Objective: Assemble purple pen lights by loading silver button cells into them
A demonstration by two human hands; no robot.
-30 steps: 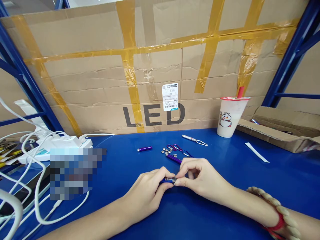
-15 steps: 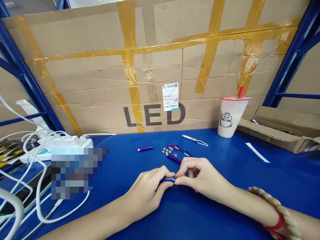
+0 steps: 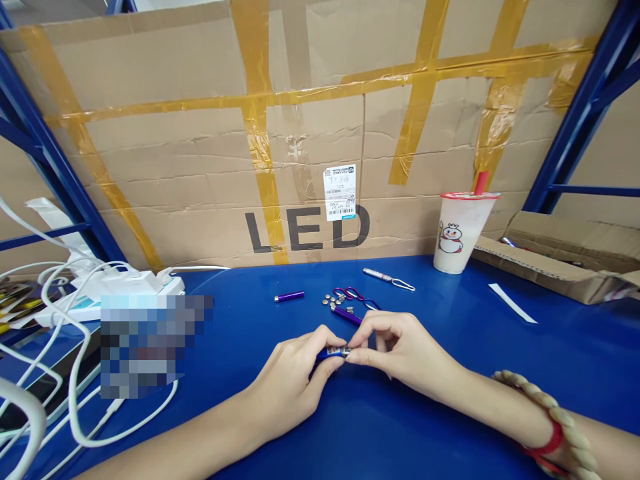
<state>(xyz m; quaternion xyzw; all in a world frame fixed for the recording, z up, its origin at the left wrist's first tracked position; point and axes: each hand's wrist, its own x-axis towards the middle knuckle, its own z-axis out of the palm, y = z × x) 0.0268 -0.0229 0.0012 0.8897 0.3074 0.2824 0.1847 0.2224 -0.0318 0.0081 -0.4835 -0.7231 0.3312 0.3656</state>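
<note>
A taped cardboard sheet [image 3: 320, 133] printed "LED" stands along the back of the blue tabletop [image 3: 450, 400]. An open cardboard box [image 3: 560, 263] lies at the right edge, with a white drink cup [image 3: 459, 233] just beside it. White cables [image 3: 75, 373] and a power strip [image 3: 125, 287] lie at the left. My left hand [image 3: 295, 380] is closed around a small blue pen light [image 3: 331, 353], held just above the tabletop at centre. My right hand [image 3: 400, 350] pinches the light's metal end between thumb and forefinger; the other fingers are curled. Just behind my hands lie a purple tube [image 3: 346, 315], a carabiner clip [image 3: 353, 294] and a cluster of button cells [image 3: 334, 301]. Another purple tube [image 3: 289, 297] lies to the left; a silver pen light [image 3: 387, 277] lies farther back.
</note>
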